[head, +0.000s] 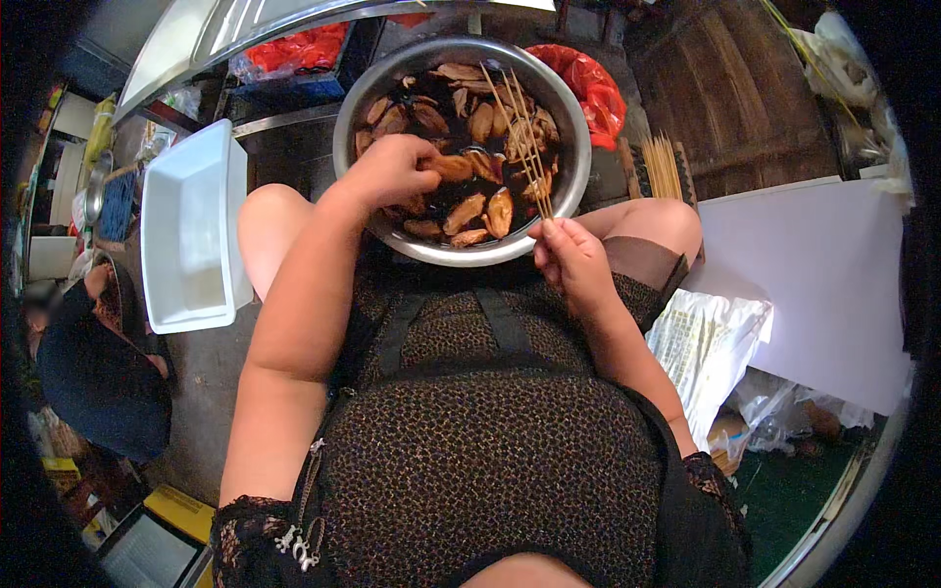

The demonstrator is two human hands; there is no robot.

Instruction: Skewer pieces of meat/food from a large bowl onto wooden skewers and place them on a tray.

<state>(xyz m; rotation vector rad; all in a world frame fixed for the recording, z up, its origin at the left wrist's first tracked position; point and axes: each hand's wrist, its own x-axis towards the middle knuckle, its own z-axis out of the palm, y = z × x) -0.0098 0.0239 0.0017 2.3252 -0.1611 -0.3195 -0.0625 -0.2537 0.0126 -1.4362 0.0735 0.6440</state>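
Observation:
A round steel basin (462,257) rests at the person's lap, holding dark liquid and many brown pieces of marinated food, possibly meat. My left hand (397,170) reaches over its left side, with the fingers closed on one brown piece (451,168). At the basin's lower right rim, my right hand (570,253) grips the lower ends of several thin bamboo skewers (526,143). The skewers fan out over the basin, and their upper ends lie above the food. Other brown pieces (499,213) float or lie near the basin's front edge.
A white plastic tub (239,220) stands to the left. More bamboo skewers (663,165) lie in a holder at right, beside a white board (816,279). A red plastic bag (599,95) is behind the basin. Another person (106,367) is at far left.

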